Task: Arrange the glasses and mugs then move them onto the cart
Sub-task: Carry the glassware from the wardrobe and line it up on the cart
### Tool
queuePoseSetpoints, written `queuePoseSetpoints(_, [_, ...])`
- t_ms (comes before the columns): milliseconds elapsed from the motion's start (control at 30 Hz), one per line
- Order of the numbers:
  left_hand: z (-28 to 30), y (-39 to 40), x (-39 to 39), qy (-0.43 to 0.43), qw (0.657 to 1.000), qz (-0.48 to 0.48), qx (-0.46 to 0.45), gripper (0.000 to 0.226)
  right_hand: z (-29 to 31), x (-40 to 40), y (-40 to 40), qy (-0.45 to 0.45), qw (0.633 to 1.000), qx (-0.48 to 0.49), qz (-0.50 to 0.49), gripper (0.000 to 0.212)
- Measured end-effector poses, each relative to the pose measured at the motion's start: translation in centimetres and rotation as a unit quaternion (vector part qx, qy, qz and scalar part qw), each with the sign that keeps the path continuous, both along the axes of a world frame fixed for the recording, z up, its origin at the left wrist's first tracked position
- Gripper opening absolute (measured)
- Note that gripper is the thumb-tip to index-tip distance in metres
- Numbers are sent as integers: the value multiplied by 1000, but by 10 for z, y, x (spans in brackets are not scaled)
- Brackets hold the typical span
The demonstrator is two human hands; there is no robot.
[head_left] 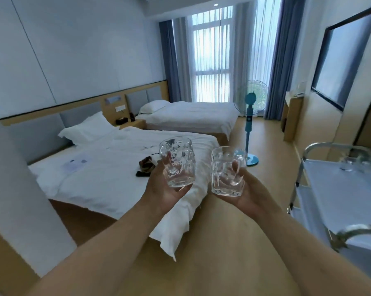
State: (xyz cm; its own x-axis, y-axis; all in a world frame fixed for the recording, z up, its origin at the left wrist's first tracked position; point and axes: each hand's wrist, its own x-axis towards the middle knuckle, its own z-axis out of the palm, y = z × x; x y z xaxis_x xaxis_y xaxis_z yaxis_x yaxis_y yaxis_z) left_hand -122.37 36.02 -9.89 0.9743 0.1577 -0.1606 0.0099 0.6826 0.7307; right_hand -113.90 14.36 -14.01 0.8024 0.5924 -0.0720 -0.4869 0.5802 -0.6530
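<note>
My left hand (162, 189) grips a clear dimpled glass mug (178, 161), held upright in front of me. My right hand (247, 190) grips a second clear glass mug (226, 170), also upright, a little lower and to the right. Both mugs look empty and hang in the air above the floor near the bed's foot. The metal cart (340, 189) stands at the right edge, its white top shelf carrying some clear glassware (351, 164) that is blurred.
A white bed (99, 174) with dark items (146, 166) on it lies left and ahead, a second bed (191, 116) behind it. A blue standing fan (250, 116) is ahead near the window. A wall corner (13, 189) juts in at the left. Wooden floor (265, 182) runs between bed and cart.
</note>
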Motion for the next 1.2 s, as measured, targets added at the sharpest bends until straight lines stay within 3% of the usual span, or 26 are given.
queuePoseSetpoints(67, [-4,-13,22,-10,999,-50,-9,68,-6,14,-15,-2,999,-17,-31,91])
queuePoseSetpoints(167, [-7,-37,56,-7,995,-95,-4,38,-13,32,-36,2,997,-41,-71,71])
queuePoseSetpoints(433, [-32,-79,174,50,983,-169,54,66,-26,93,-87,24,975,-79,-208,62])
queuePoseSetpoints(767, [-32,-128,331,32,933,-353,63,38,-24,171,-120,5,922,-151,-356,91])
queuePoseSetpoints(867, [-36,-133,367,25,915,-395,73,40,-28,193,-123,6,916,-147,-373,100])
queuePoseSetpoints(1067, [-53,-145,433,28,876,-475,81,56,-32,231,-124,1,909,-104,-403,71])
queuePoseSetpoints(1200, [-67,-164,484,32,859,-503,89,50,-39,269,-141,2,905,-97,-414,69])
